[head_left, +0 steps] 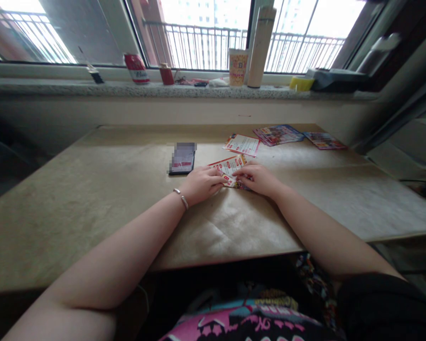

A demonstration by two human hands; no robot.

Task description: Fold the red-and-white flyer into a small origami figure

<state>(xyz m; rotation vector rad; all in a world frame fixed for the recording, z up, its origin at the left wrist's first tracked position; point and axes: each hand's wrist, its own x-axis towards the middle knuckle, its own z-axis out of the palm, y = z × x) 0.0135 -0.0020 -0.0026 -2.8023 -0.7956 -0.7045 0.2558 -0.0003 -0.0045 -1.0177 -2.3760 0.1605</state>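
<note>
A printed leaflet (230, 164), white with red headings, lies on the table in front of me, its near edge bent up to show a colourful side. My left hand (203, 183) presses on its left near corner, fingers close together, a silver bracelet at the wrist. On the right part of the same paper, my right hand (260, 179) has its fingers curled and touching the sheet. Parts of the leaflet are hidden under both hands. Just beyond it lies a second leaflet (242, 144), white side up.
A phone (182, 157) rests left of the leaflets. Stacked colourful leaflets (279, 134) and another pile (324, 140) lie at the table's back right. On the windowsill stand a red can (136, 69), a paper cup (238, 67) and a tall cylinder (261, 49).
</note>
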